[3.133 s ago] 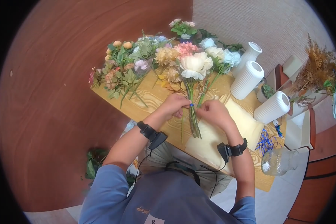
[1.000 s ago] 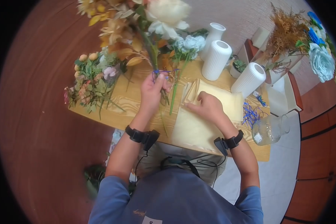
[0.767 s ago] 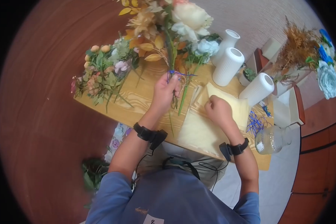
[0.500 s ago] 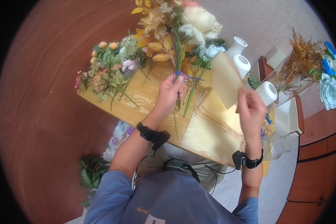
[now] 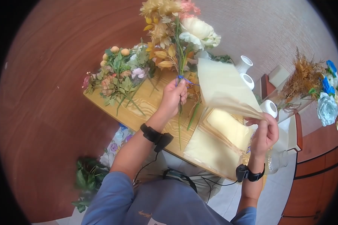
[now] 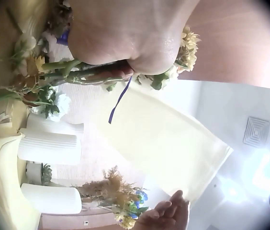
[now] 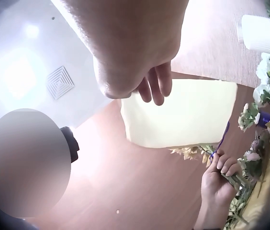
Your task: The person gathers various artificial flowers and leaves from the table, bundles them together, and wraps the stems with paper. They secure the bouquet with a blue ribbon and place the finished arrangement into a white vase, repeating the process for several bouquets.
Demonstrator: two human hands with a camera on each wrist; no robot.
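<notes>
A tall bouquet of cream, yellow and coral flowers (image 5: 180, 60) is held up over the middle of the wooden surface (image 5: 97, 103), the left hand (image 5: 175, 96) clamped round its stems just below a thin blue ribbon (image 5: 181, 77). The right hand (image 5: 264, 133) pinches one end of a pale yellow, paper-like sheet (image 5: 223, 80), whose unsupported far end could fold or snag on blossoms. A slack left grip might let stems slip. White ribbed vases (image 5: 268, 108) near the right edge, partly screened by the sheet, could be knocked. A clear glass vase (image 5: 276, 162) sits toward the front right corner; mixed artificial flowers (image 5: 116, 75) crowd the left end.
</notes>
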